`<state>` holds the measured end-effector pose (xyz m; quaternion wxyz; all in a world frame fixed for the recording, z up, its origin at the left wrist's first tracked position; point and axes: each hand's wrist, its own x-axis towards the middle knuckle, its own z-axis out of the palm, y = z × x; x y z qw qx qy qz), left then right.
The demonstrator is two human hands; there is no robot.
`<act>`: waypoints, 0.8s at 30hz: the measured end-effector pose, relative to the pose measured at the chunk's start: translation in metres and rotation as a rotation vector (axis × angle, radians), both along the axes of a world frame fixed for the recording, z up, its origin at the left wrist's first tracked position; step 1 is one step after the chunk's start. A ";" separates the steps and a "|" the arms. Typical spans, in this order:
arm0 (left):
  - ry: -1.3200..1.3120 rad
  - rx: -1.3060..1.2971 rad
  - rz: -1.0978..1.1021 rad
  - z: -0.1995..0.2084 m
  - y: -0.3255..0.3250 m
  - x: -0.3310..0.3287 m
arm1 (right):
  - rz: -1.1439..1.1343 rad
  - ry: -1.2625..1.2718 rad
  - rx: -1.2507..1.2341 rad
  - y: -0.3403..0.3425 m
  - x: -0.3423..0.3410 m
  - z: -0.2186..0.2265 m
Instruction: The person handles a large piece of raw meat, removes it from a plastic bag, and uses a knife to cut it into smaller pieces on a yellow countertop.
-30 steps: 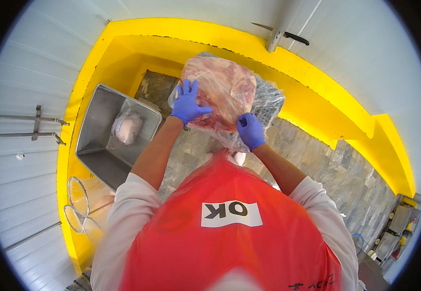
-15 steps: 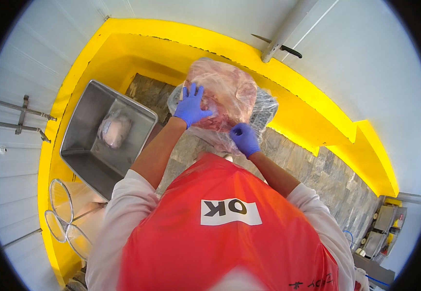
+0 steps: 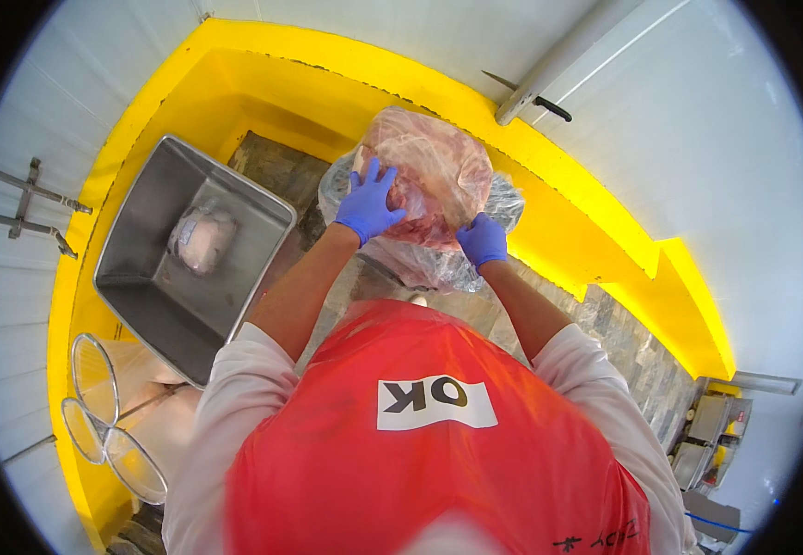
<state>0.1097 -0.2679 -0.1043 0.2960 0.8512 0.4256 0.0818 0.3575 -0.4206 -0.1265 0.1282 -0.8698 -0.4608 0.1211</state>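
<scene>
Left hand (image 3: 367, 205) and right hand (image 3: 483, 241) touch bagged meat (image 3: 443, 166) near twelve o'clock. A metal tub (image 3: 193, 324) stands at nine.

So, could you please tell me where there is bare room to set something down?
The floor is bare between the right sleeve and yellow wall, and in a darker patch between the bin and the meat. The bin has bare steel beside its pink bag. Left hand and right hand crowd the meat; hooped bags crowd beside the bin.
</scene>
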 end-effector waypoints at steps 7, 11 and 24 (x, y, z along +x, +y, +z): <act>0.028 -0.024 -0.005 0.007 0.001 -0.004 | 0.254 -0.020 0.134 -0.005 -0.013 0.033; -0.041 0.057 0.009 -0.018 0.000 -0.006 | 0.328 -0.099 -0.014 0.015 -0.012 0.035; 0.078 0.006 0.150 0.004 -0.010 0.016 | 0.450 0.011 0.052 0.044 0.043 0.015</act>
